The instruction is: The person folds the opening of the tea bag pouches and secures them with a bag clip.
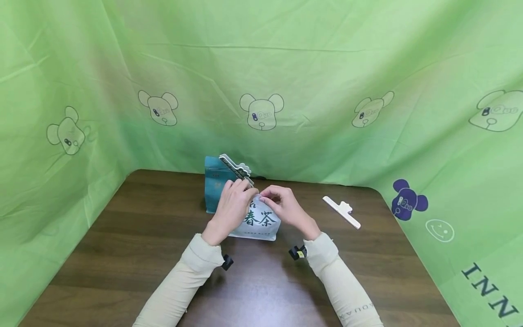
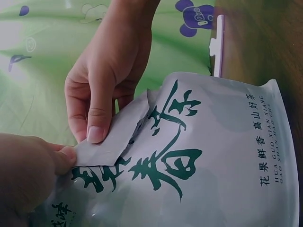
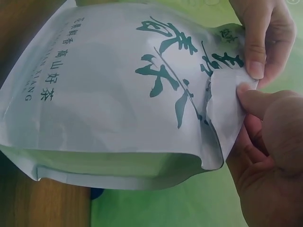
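Observation:
A white tea bag [image 1: 261, 222] with green characters stands on the table, its top edge folded down over the front. My left hand [image 1: 234, 204] pinches the fold on the left side, thumb in front. On the right side of the same fold my right hand [image 1: 286, 206] pinches with thumb and fingers. In the left wrist view the folded flap [image 2: 113, 137] slants across the printed characters. The right wrist view shows both thumbs close together on the flap [image 3: 225, 109], and the bag's side gusset bulges below.
Behind my left hand stands a teal pouch [image 1: 213, 186], with a white sealing clip [image 1: 234, 167] slanting across its upper right. A second white sealing clip [image 1: 342, 211] lies on the brown table [image 1: 155, 227] to the right. Green printed curtains [image 1: 318, 72] hang around the table.

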The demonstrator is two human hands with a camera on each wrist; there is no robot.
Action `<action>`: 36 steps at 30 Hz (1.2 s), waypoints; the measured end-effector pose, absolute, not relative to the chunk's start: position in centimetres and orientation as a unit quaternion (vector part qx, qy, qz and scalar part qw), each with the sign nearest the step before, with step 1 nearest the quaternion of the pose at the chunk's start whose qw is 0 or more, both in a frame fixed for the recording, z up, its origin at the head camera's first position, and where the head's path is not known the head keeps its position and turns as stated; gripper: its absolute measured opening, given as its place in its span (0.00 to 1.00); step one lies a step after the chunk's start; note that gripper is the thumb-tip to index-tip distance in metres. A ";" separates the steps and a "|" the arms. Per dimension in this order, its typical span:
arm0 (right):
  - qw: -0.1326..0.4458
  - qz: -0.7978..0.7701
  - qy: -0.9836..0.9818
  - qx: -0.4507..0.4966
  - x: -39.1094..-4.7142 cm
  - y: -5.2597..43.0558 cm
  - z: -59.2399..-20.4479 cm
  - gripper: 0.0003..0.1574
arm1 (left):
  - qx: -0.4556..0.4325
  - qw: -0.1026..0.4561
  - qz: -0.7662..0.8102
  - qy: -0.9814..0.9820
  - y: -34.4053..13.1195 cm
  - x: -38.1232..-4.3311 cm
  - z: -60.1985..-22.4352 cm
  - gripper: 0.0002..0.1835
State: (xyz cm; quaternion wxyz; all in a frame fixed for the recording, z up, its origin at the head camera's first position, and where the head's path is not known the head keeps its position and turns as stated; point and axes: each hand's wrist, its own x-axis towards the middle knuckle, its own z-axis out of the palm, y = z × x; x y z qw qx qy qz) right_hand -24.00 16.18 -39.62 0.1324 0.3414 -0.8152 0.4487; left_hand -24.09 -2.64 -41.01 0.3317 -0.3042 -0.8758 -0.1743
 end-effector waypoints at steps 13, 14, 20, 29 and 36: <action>0.153 0.446 -0.818 0.330 -23.9 17.0 -40.2 0.05 | -0.305 0.330 -0.182 -0.875 -2.8 -23.8 -40.8 0.05; 0.154 0.445 -0.816 0.334 -23.9 17.0 -40.2 0.05 | -0.305 0.330 -0.183 -0.875 -2.8 -23.7 -40.8 0.05; 0.164 0.447 -0.804 0.357 -23.9 16.9 -40.4 0.08 | -0.299 0.323 -0.194 -0.877 -2.8 -23.7 -40.8 0.05; 0.168 0.443 -0.804 0.359 -23.7 17.1 -40.3 0.10 | -0.291 0.329 -0.202 -0.875 -2.8 -23.8 -40.9 0.04; 0.162 0.462 -0.814 0.313 -23.7 17.5 -40.8 0.06 | -0.284 0.354 -0.196 -0.869 -2.6 -23.8 -41.5 0.04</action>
